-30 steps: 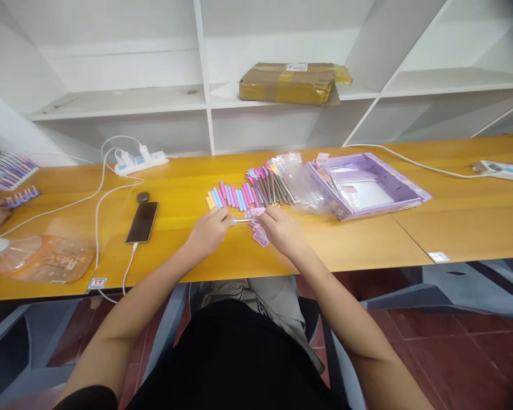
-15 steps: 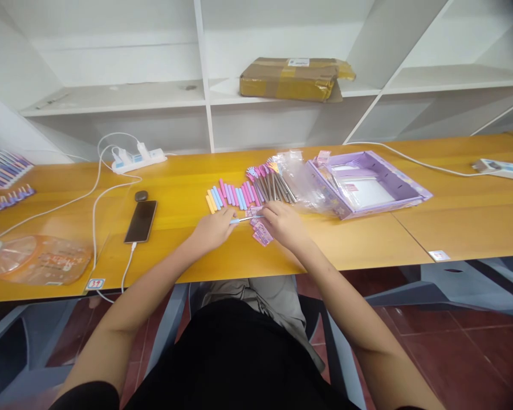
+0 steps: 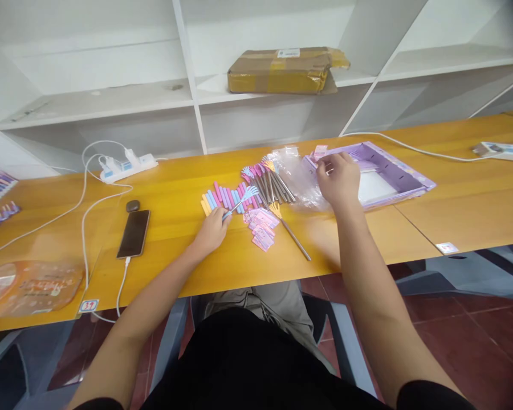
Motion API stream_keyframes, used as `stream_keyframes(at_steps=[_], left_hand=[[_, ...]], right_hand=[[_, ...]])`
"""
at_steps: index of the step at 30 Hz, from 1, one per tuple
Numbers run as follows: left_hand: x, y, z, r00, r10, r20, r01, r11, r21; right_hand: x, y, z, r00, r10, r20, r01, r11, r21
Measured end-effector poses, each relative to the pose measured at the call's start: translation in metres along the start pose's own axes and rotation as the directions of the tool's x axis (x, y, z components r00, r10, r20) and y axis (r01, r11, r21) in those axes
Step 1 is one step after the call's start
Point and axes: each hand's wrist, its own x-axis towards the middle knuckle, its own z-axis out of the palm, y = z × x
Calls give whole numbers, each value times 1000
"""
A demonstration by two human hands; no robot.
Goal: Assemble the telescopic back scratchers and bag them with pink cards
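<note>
The left hand (image 3: 212, 232) grips a blue back scratcher (image 3: 247, 195), head beyond its fingers; the right hand (image 3: 340, 177), curled, contents indiscernible, has moved to the purple tray (image 3: 399, 197) beside it, apparently leaving one-handed support.

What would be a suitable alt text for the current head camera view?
A person's left grip holds a blue scratcher with a hand-shaped head, while the right grip is by a purple tray. On the wooden table lie coloured tubes, small pink cards, a yellow-headed scratcher and a cluster of metal-shafted scratchers.
</note>
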Motion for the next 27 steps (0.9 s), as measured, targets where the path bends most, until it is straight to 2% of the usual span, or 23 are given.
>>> stream_keyframes(at_steps=[4,8,11,15,27], left_hand=[[-9,-3,3,1000,11,3,-10,997,-75],[-10,-4,1,998,-68,-15,66,994,-85],[-9,-4,-1,990,-134,-39,131,988,-82],[-9,-2,-2,986,-168,-13,166,981,-100],[-11,-6,-4,980,-190,-56,180,973,-144]], right_hand=[[18,7,30,997,37,65,-36,999,-14],[3,0,52,997,-20,72,22,999,-25],[-12,3,57,996,-56,73,61,996,-70],[-21,14,58,995,-60,80,71,987,-143],[-31,22,71,991,-65,114,89,971,-222]])
